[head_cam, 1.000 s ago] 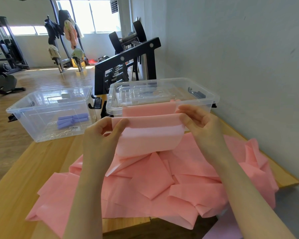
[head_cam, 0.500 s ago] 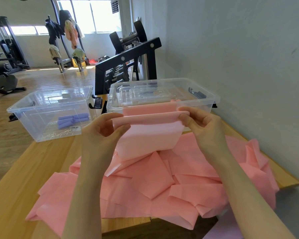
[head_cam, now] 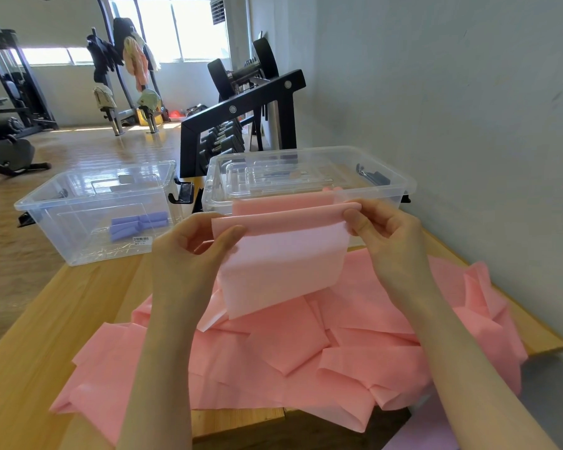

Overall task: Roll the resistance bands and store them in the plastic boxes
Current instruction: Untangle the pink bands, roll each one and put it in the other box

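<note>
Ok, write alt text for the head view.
Both hands, left hand and right hand, pinch the folded top edge of a pink resistance band above a pink pile on a wooden table. Two clear plastic boxes sit behind.

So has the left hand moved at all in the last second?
Yes, slightly. The left hand has curled its fingers further over the top edge of the pink band, rolling it toward the right-hand plastic box, which stays put.
</note>
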